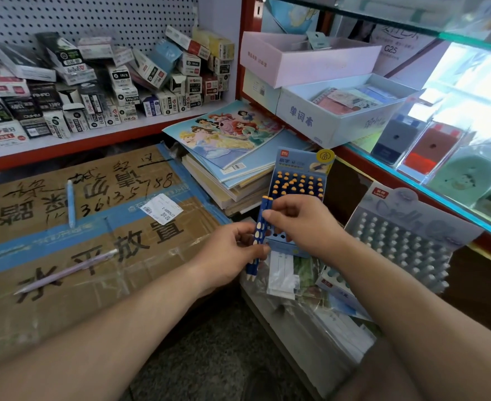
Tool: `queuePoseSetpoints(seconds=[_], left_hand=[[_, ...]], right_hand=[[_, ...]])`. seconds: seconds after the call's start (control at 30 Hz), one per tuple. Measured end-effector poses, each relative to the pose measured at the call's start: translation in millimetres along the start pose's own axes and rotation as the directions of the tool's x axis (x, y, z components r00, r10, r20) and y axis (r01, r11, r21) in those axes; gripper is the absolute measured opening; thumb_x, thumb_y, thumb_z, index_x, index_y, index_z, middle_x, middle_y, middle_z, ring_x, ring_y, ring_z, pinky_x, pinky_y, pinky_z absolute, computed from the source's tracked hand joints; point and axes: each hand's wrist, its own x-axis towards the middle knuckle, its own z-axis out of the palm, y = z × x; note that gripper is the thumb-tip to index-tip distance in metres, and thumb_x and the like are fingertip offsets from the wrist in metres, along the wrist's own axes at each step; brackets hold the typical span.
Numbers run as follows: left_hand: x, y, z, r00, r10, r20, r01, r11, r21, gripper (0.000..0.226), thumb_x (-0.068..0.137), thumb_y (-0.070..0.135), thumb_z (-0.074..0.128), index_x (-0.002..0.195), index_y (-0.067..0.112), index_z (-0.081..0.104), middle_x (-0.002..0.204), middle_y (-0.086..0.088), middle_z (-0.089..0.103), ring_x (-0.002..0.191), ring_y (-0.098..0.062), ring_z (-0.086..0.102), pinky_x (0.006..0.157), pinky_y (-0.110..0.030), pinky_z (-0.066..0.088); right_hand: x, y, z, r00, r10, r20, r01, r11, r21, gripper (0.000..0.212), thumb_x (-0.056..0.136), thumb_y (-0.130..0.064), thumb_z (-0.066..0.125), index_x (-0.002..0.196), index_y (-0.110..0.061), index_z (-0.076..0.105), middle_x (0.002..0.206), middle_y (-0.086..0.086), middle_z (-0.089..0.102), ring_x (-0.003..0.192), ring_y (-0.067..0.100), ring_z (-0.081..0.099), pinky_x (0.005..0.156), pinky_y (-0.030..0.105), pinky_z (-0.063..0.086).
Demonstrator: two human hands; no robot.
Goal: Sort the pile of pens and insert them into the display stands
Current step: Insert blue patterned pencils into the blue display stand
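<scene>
Cramped stationery-shop corner: mid-frame the left hand [232,253] has its fingers curled round a couple of blue pens [259,227], the right hand [299,224] pinches their tops in front of the blue display stand [296,180], and a light-blue pen [70,204] and a lilac pen [67,270] lie on the taped cardboard box [99,285] at left.

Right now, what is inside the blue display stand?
Rows of orange-tipped pencils fill the stand's upper holes; some empty holes show at the front. The right hand and the held pencils cover the rows between.
</scene>
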Motion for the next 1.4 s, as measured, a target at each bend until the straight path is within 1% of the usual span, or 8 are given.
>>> queuePoseSetpoints(seconds=[0.17, 0.27, 0.33, 0.53, 0.67, 0.83, 1.13, 1.4], left_hand=[[2.2, -2.0, 4.0, 0.999, 0.006, -0.034, -0.005, 1.0, 0.026, 0.025, 0.09, 0.008, 0.073, 0.108, 0.026, 0.073, 0.091, -0.013, 0.07, 0.081, -0.02, 0.068, 0.089, -0.053, 0.058], [4.2, -0.6, -0.1, 0.995, 0.017, -0.097, -0.007, 0.995, 0.1, 0.031, 0.087, 0.016, 0.078, 0.114, 0.027, 0.069, 0.081, -0.001, 0.062, 0.071, -0.006, 0.062, 0.081, -0.038, 0.058], [4.6, -1.0, -3.2, 0.991, 0.015, -0.135, 0.001, 0.994, 0.112, 0.037, 0.084, 0.019, 0.081, 0.118, 0.023, 0.067, 0.084, 0.002, 0.063, 0.067, 0.003, 0.062, 0.072, -0.022, 0.057], [7.1, -4.8, -3.4, 0.974, 0.01, -0.226, 0.019, 0.992, 0.123, 0.027, 0.082, 0.015, 0.082, 0.104, 0.015, 0.066, 0.095, -0.003, 0.071, 0.084, -0.009, 0.068, 0.064, -0.011, 0.053], [9.3, -5.7, -1.5, 0.974, 0.025, -0.223, 0.009, 0.989, 0.151, 0.019, 0.085, 0.016, 0.08, 0.1, 0.018, 0.068, 0.088, 0.004, 0.071, 0.072, 0.004, 0.066, 0.065, -0.012, 0.053], [11.6, -7.4, 0.8, 0.974, 0.058, -0.217, -0.018, 0.984, 0.179, 0.012, 0.087, 0.018, 0.078, 0.094, 0.025, 0.07, 0.088, 0.004, 0.073, 0.086, -0.013, 0.07, 0.075, -0.022, 0.058], [14.5, -8.5, 3.6, 0.983, 0.052, -0.177, -0.016, 0.98, 0.197, 0.01, 0.09, 0.019, 0.075, 0.098, 0.023, 0.073, 0.09, 0.002, 0.074, 0.087, -0.016, 0.07, 0.085, -0.044, 0.059], [15.9, -8.7, 3.5, 0.986, 0.045, -0.161, -0.013, 0.981, 0.195, 0.009, 0.089, 0.021, 0.075, 0.098, 0.023, 0.073, 0.091, 0.001, 0.074, 0.088, -0.018, 0.07, 0.084, -0.046, 0.06]], right_hand=[[1.9, 3.4, -12.0, 0.995, 0.034, -0.095, -0.027, 0.997, 0.075, 0.013, 0.096, -0.026, 0.068, 0.091, -0.015, 0.071, 0.079, 0.002, 0.072, 0.065, 0.004, 0.065, 0.061, 0.019, 0.055], [11.3, 15.3, -26.9, 0.92, 0.068, -0.386, -0.067, 0.998, 0.017, 0.012, 0.097, -0.03, 0.066, 0.094, -0.02, 0.071, 0.085, 0.0, 0.071, 0.079, 0.014, 0.069, 0.073, 0.033, 0.061], [15.2, 22.0, -33.3, 0.89, 0.063, -0.452, -0.102, 0.993, -0.062, 0.011, 0.098, -0.031, 0.065, 0.098, -0.022, 0.071, 0.086, -0.004, 0.07, 0.083, 0.015, 0.068, 0.075, 0.037, 0.059], [22.2, 33.6, -33.4, 0.909, 0.103, -0.404, -0.163, 0.98, -0.118, 0.009, 0.098, -0.026, 0.065, 0.097, -0.023, 0.073, 0.087, -0.004, 0.071, 0.084, 0.017, 0.068, 0.082, 0.045, 0.059], [24.6, 35.3, -32.9, 0.922, 0.097, -0.376, -0.177, 0.966, -0.186, 0.01, 0.098, -0.025, 0.065, 0.091, -0.022, 0.071, 0.085, -0.002, 0.071, 0.083, 0.019, 0.068, 0.08, 0.042, 0.059], [27.2, 36.7, -32.0, 0.946, 0.072, -0.317, -0.18, 0.928, -0.326, 0.012, 0.097, -0.027, 0.066, 0.093, -0.017, 0.072, 0.088, 0.001, 0.069, 0.083, 0.019, 0.065, 0.071, 0.033, 0.053], [36.8, 31.4, -29.8, 0.97, 0.05, -0.238, -0.166, 0.852, -0.497, 0.02, 0.096, -0.029, 0.067, 0.079, -0.02, 0.062, 0.081, 0.001, 0.063, 0.074, 0.016, 0.058, 0.056, 0.025, 0.038], [36.2, 40.5, -29.1, 0.974, 0.099, -0.204, -0.188, 0.858, -0.478, 0.01, 0.096, -0.022, 0.066, 0.09, -0.015, 0.07, 0.087, 0.004, 0.067, 0.082, 0.021, 0.063, 0.068, 0.032, 0.05]])
